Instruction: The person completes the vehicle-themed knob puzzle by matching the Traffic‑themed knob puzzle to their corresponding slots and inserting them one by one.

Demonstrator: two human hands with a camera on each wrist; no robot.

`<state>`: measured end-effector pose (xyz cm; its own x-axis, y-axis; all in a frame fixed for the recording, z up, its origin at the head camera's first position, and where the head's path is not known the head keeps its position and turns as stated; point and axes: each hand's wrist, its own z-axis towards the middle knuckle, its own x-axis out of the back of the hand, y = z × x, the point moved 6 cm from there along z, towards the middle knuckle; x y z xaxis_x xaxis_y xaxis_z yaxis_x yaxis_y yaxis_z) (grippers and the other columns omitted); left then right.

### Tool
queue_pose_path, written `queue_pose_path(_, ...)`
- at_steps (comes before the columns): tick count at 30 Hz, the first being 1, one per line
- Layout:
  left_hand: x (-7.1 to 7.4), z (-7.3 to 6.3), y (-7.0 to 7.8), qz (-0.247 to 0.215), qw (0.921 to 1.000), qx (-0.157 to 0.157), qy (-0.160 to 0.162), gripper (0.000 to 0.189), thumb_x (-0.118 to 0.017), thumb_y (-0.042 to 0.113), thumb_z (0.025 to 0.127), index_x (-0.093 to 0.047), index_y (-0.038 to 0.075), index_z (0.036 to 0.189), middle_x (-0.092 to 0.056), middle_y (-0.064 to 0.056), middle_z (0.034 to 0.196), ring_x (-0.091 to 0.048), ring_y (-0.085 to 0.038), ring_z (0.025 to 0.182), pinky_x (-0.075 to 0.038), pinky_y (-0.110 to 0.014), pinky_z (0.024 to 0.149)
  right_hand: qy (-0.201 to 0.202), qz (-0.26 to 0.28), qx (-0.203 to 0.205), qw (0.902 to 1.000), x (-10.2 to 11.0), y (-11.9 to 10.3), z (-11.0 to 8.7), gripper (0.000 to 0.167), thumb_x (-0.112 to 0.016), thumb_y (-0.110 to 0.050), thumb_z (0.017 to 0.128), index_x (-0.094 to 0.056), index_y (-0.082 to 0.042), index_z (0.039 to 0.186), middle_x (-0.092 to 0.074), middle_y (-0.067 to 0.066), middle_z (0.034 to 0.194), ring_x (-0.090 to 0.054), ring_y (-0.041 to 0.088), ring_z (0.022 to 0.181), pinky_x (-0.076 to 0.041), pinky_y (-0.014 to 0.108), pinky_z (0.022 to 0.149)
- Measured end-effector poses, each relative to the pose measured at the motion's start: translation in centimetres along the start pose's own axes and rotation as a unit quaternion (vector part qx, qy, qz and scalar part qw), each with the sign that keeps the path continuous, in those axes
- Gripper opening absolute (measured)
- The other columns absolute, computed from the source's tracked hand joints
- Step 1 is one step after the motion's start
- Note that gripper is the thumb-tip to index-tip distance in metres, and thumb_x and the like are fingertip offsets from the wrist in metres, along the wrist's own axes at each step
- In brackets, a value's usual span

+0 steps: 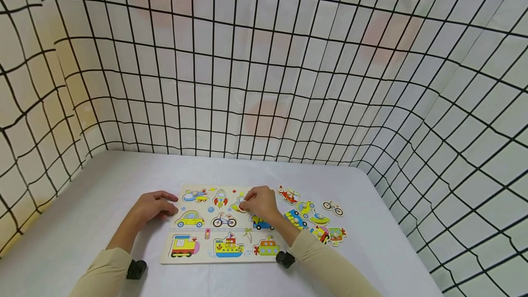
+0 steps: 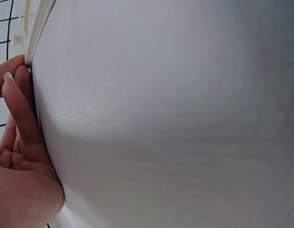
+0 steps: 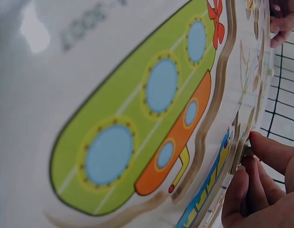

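A wooden peg puzzle board [image 1: 165, 257] with vehicle pictures lies flat on the table. My right hand [image 1: 261, 202] is over its top right part. Thumb and fingers pinch the pale knob [image 3: 248, 151] of a puzzle piece, mostly hidden by the hand; which vehicle it shows I cannot tell. At the board's left edge rests my left hand [image 1: 153, 206], fingers loosely bent, fingertips against the edge. In the right wrist view, the green submarine picture [image 3: 123, 114] fills the near part of the board.
Right of the board lie several loose pieces: a red helicopter [image 1: 288, 195], a bicycle [image 1: 332, 208], a flying saucer [image 1: 319, 217], a blue truck [image 1: 295, 218] and a submarine [image 1: 337, 235], some overlapping. Black wire grid [image 1: 231, 81] encloses the white table [image 1: 231, 166] at the back and sides.
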<state>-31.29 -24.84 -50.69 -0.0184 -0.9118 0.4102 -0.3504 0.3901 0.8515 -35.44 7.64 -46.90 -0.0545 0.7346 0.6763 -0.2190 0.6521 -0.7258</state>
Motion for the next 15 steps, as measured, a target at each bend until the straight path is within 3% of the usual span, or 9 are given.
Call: queue_pose_path(15,0.0,0.18,-0.16,-0.002,1.0,0.001,0.0,0.048,-0.078,0.018,0.079,-0.068,0.002,0.123,-0.073,-0.009,0.092,-0.061,-0.024,0.073,-0.05,-0.031,0.068,-0.004,0.0,-0.013,0.9999,-0.57,-0.27,0.09,0.019,-0.088,-0.02,0.077,-0.072,-0.01,0.075,-0.068,-0.002,0.065,-0.057,0.01,0.057,-0.045,0.024,0.054)
